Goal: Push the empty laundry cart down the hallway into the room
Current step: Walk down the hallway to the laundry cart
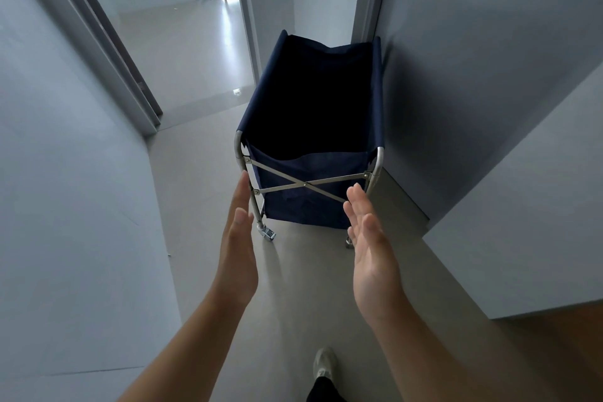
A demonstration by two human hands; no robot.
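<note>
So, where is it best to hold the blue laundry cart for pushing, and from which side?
Probably the two rounded top corners of the metal frame at the near end of the laundry cart, one per hand, from behind. The left hand and right hand are open and already line up with those uprights.

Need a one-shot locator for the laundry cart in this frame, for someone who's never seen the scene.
Start at the grey hallway floor running ahead to an open doorway. Against the right-hand wall, just ahead of the left hand and right hand, stands the laundry cart. It is the only wheeled thing here: a navy fabric bin on a silver tube frame with crossed braces.
</note>
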